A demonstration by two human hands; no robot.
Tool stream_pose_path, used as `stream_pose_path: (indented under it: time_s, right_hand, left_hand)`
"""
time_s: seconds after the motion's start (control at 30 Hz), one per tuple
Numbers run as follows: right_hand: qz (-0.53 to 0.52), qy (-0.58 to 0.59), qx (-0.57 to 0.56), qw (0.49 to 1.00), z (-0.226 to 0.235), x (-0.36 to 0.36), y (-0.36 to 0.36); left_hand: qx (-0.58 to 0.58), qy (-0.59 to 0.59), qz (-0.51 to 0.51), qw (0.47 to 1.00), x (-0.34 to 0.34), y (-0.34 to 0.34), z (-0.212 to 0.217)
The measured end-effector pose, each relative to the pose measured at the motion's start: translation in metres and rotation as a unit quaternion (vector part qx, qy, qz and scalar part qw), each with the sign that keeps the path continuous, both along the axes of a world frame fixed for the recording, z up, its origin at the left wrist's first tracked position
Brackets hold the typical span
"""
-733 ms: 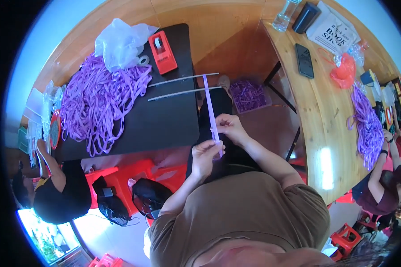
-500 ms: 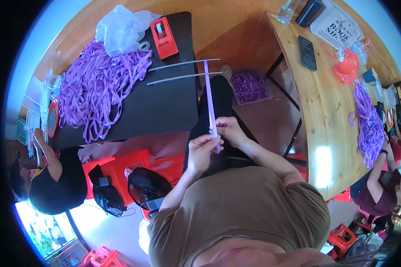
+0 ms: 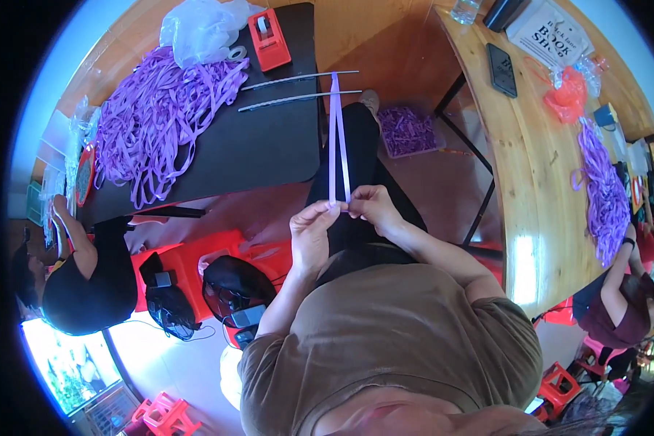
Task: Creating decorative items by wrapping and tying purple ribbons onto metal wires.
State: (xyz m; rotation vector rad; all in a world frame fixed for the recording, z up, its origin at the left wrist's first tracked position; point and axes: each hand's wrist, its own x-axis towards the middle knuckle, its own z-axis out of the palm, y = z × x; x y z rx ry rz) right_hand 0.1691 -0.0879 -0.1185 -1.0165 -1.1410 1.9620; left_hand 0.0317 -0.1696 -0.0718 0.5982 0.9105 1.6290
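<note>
While the left hand (image 3: 314, 234) and right hand (image 3: 376, 209) pinch its ends, the purple ribbon (image 3: 333, 145) runs straight ahead to the farther rod (image 3: 298, 79).

Workshop: purple ribbon heap (image 3: 160, 120), worktable (image 3: 261, 156)

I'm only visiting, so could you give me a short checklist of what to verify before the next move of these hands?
1. Left hand has the purple ribbon: ok, pinched at the fingertips.
2. Right hand has it too: ok, pinching the other strand.
3. Ribbon reaches the upper grey rod: ok, the strands meet there.
4. Strands untangled: ok, they run straight and spread apart toward the hands.
5. Upper rod and lower grey rod stick out past the edge of the black table: ok.
6. Rods firmly fixed: cannot tell from this view.
</note>
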Motion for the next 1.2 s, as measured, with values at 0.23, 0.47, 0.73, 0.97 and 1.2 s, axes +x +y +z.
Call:
stream_pose_path:
  time_s: [0.23, 0.47, 0.73, 0.97, 1.2]
  right_hand:
    - [0.042, 0.007, -0.067, 0.997, 0.006, 0.003, -0.011]
    - [0.072, -0.023, -0.087, 0.993, 0.002, 0.006, -0.011]
    - [0.087, -0.044, -0.123, 0.988, 0.006, 0.01, -0.01]
    - [0.107, -0.05, -0.137, 0.984, 0.005, 0.011, -0.008]
    - [0.092, -0.043, -0.152, 0.983, 0.013, 0.012, -0.007]
  left_hand:
    - [-0.059, 0.103, 0.014, 0.993, 0.002, 0.007, -0.015]
    - [-0.094, 0.182, -0.045, 0.978, 0.002, 0.002, -0.026]
    - [-0.111, 0.172, -0.065, 0.977, -0.001, -0.001, -0.03]
    - [-0.118, 0.193, -0.09, 0.97, -0.009, -0.001, -0.029]
    - [-0.131, 0.218, -0.093, 0.963, -0.002, 0.004, -0.017]
